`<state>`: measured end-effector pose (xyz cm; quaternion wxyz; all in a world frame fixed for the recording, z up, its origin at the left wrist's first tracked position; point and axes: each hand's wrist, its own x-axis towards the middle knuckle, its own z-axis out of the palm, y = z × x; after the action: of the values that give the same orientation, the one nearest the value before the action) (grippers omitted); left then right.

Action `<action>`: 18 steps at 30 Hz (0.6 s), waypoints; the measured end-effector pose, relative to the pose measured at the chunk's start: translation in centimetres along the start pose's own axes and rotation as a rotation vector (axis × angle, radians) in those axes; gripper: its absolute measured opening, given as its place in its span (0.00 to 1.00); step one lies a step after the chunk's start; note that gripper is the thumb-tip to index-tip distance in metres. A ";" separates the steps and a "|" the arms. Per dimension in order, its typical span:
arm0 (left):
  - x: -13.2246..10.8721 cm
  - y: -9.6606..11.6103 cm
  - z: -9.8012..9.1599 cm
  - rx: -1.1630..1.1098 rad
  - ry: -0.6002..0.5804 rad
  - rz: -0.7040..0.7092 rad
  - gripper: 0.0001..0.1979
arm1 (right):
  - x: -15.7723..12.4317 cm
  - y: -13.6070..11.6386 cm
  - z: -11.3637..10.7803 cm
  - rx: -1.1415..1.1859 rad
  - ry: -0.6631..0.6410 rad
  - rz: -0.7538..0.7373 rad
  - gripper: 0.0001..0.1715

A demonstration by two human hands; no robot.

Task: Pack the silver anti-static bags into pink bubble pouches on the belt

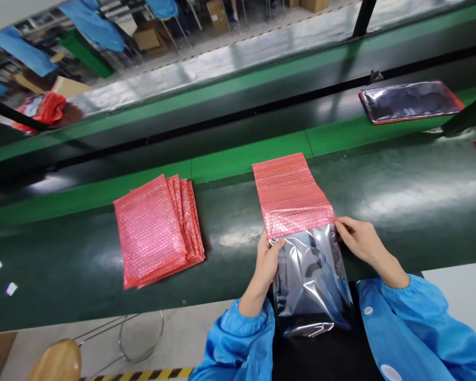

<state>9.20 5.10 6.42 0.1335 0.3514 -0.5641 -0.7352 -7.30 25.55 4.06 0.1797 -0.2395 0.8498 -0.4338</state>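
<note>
A shiny silver antistatic bag (311, 280) lies partly inside the mouth of a red bubble-wrap bag (291, 190), its lower part hanging over the table's front edge near my body. My left hand (266, 262) grips the silver bag's left side near that mouth, thumb on top and fingers beneath. With thumb and forefinger, my right hand (359, 238) pinches the right corner of the bubble-wrap bag's opening. What is inside the silver bag cannot be made out. To the left lies a fanned stack of red bubble-wrap bags (154, 233).
Beyond the dark green table (55, 264) runs a conveyor belt (222, 129). On it, at the right, rests a dark wrapped flat item (412, 100) with red edges. A red bundle (43, 111) sits far left. A wooden-topped stool (57, 362) stands below the table.
</note>
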 end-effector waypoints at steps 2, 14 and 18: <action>-0.2 0.0 -0.2 -0.003 0.024 -0.003 0.20 | -0.5 -0.1 -0.2 -0.016 -0.052 -0.013 0.23; -0.4 -1.1 -1.4 0.273 0.171 0.058 0.16 | -3.2 -0.6 1.0 0.397 -0.352 0.288 0.30; -1.4 0.0 -2.2 0.585 0.037 0.127 0.19 | -3.5 -0.4 1.2 0.467 -0.358 0.397 0.28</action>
<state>11.65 4.28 6.65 0.0825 0.3523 -0.7704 -0.5250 -3.69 26.56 4.05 0.4565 -0.0942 0.7126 -0.5243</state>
